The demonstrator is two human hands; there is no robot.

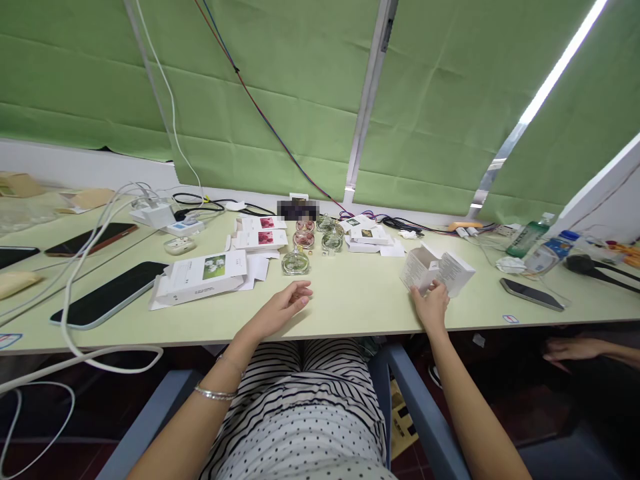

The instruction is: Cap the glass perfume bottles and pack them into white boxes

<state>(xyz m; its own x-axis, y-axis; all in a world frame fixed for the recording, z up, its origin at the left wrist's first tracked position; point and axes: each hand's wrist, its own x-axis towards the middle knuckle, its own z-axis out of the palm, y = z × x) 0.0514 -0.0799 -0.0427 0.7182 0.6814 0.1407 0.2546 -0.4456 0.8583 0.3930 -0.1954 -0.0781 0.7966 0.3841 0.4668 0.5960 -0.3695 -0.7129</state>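
Observation:
My right hand (431,305) pinches the lower edge of an open white carton (419,268) with small grey print, just above the right part of the table. A second printed white panel (456,272) stands beside it; whether both are one carton I cannot tell. My left hand (284,308) hovers over the table's front edge, empty, its fingers loosely curved. Beyond it stands a clear glass bottle (295,263). Behind that are several more bottles, among them a pinkish one (303,237) and a greenish one (332,239).
White cartons, one with a white-flower picture (205,279) and one with a red picture (261,239), lie left. A dark phone (107,293) and white cable (75,333) are farther left. At right are a phone (531,294), a blue-capped bottle (550,253) and another person's hand (573,350).

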